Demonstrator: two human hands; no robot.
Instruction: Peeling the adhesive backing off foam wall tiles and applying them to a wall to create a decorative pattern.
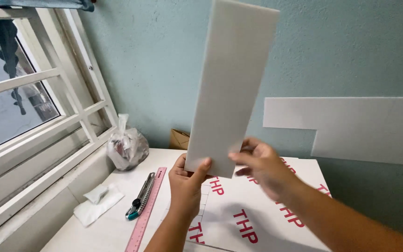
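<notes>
My left hand grips the bottom edge of a long white foam board strip, held upright and tilted slightly right in front of the blue wall. My right hand sits at the strip's lower right corner, fingers spread and blurred; whether it touches the strip is unclear. Below both hands lies a large white board with red lettering on the table.
A pink ruler and a teal utility knife lie left of the board. White scraps and a knotted plastic bag sit near the window frame. A stepped white board piece leans on the wall.
</notes>
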